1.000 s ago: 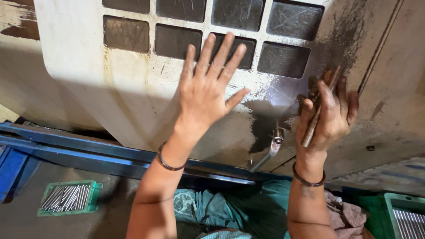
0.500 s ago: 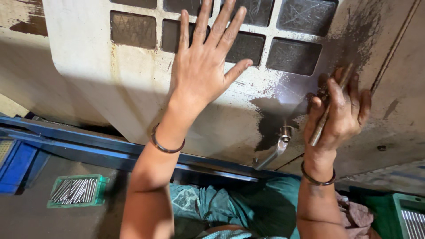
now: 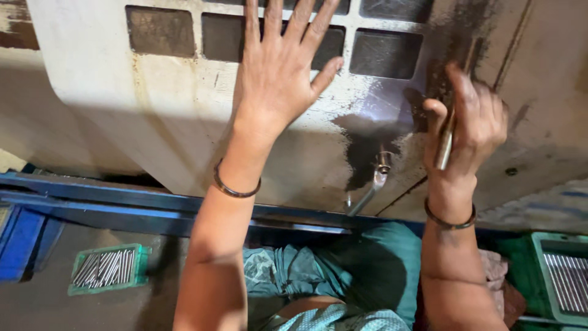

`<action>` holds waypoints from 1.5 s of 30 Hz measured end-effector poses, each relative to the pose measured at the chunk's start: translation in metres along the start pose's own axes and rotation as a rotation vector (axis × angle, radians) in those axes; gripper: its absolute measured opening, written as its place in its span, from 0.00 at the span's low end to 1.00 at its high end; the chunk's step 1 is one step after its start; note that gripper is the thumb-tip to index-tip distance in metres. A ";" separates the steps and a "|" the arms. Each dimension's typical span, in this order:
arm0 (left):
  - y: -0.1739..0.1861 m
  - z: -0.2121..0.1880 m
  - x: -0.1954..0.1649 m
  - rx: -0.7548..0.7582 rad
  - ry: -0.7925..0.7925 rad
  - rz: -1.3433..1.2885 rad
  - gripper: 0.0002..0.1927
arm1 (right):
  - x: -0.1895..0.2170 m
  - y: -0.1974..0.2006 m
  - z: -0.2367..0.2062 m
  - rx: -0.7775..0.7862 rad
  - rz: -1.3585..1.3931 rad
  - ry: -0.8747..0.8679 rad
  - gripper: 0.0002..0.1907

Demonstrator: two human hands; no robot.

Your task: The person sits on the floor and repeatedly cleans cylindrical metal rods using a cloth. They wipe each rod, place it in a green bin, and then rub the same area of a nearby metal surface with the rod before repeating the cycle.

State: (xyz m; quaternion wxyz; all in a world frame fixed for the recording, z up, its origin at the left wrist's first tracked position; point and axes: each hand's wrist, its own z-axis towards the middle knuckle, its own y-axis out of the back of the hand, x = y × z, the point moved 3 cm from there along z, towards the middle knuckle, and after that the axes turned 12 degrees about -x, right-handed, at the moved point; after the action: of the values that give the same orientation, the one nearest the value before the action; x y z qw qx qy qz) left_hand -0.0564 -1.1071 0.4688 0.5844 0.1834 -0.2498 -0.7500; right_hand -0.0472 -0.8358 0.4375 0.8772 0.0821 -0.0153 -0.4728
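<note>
The left hand [image 3: 278, 73] lies flat with its fingers spread wide on the dirty cream-white metal machine cover [image 3: 177, 122]. The fingertips reach the row of dark square windows [image 3: 162, 30] in this cover. On the left wrist there is a thin dark metal bangle [image 3: 236, 187].

The right hand [image 3: 468, 125] is closed around a thin grey metal rod [image 3: 446, 144]. The rod stands almost upright, a little tilted, and its lower end comes out under the thumb. The upper part of the rod is hidden by the fingers and blurred. This hand is in front of a black oily stain [image 3: 367, 141] on the cover. The right wrist also has a dark bangle [image 3: 450, 219].

Between the two hands, lower down, a small shiny metal lever [image 3: 372, 184] comes out of the cover, just beside the stain.

Under the cover runs a blue metal rail [image 3: 92, 202]. At the lower left a green plastic tray [image 3: 107, 268] holds many thin grey rods lying side by side. At the lower right edge a second green tray [image 3: 563, 276] holds similar rods. Between the arms, teal cloth [image 3: 343, 276] is visible.
</note>
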 end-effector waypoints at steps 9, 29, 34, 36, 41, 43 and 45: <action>0.009 -0.023 -0.035 -0.034 0.019 0.002 0.39 | -0.003 -0.010 0.030 -0.087 0.221 -0.102 0.31; 0.011 -0.064 -0.056 -0.159 0.100 0.060 0.33 | 0.082 -0.023 0.034 0.264 0.252 0.188 0.24; 0.012 -0.076 -0.064 -0.214 0.162 0.022 0.37 | 0.089 -0.001 0.035 0.292 0.242 0.319 0.25; 0.013 -0.081 -0.069 -0.219 0.174 0.007 0.39 | 0.087 0.007 0.032 0.298 0.253 0.324 0.27; 0.013 -0.104 -0.084 -0.230 0.185 -0.053 0.39 | 0.074 0.022 0.021 0.286 0.252 0.235 0.27; 0.010 -0.117 -0.093 -0.227 0.194 -0.065 0.42 | 0.067 0.029 0.016 0.257 0.252 0.185 0.26; 0.005 -0.128 -0.102 -0.233 0.202 -0.087 0.44 | 0.060 0.035 0.012 0.233 0.269 0.104 0.24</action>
State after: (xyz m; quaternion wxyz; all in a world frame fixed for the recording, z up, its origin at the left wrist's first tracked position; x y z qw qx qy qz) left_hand 0.0455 -1.0295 0.3661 0.5908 0.1995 -0.0931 -0.7762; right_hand 0.0138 -0.8682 0.4517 0.9167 0.2047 -0.0351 -0.3413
